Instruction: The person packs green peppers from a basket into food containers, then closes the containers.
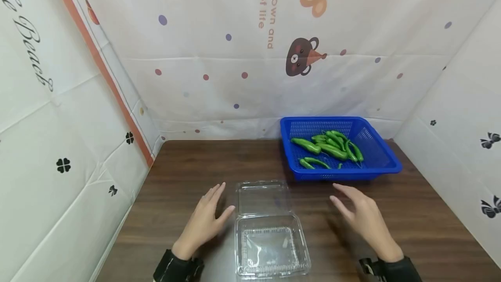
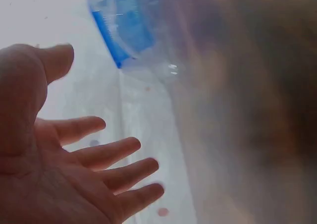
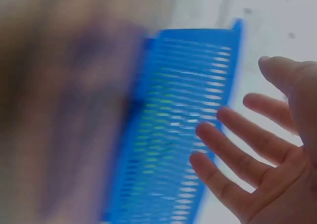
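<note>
From the head view we see the clear hinged plastic clamshell box (image 1: 270, 229) lying open at the near edge of the dark wooden table (image 1: 188, 164), our left hand (image 1: 205, 221) and right hand (image 1: 362, 219) flat-fingered either side of it, gripping nothing. The blue slotted plastic basket (image 1: 381, 158) of green chilli peppers (image 1: 330, 147) sits toward the far right corner. We judge the box light, thin, slippery and easily crushed, best held by its rim. The left wrist view shows spread fingers (image 2: 106, 152); the right wrist view shows spread fingers (image 3: 237, 144) beside the basket wall (image 3: 173, 149).
</note>
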